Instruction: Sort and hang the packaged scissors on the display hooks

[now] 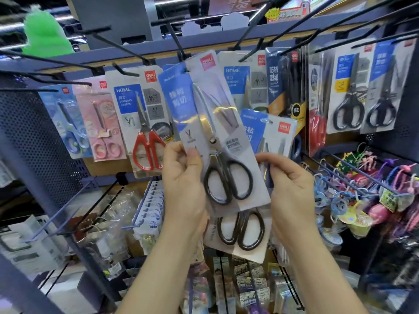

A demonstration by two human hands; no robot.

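My left hand (pixel 183 177) grips the left edge of a blue-and-grey pack of black-handled scissors (pixel 217 141), thumb on its front. The pack's top reaches up to a black display hook (pixel 179 48); whether it hangs on the hook I cannot tell. My right hand (pixel 292 184) pinches a second black-handled scissors pack (pixel 267 141) that lies partly behind the first. Hanging on the hooks are a blue pack (pixel 68 118), a pink pack (pixel 104 123), a red-handled pack (pixel 145 123) and black-handled packs at right (pixel 349 94).
Long black hooks (pixel 118 45) jut toward me at head height across the rack. A perforated dark panel (pixel 38 141) stands at left. Lower hooks at right carry colourful keychains (pixel 367 191). Packaged goods (pixel 149 214) and boxes (pixel 29 241) fill the lower shelves.
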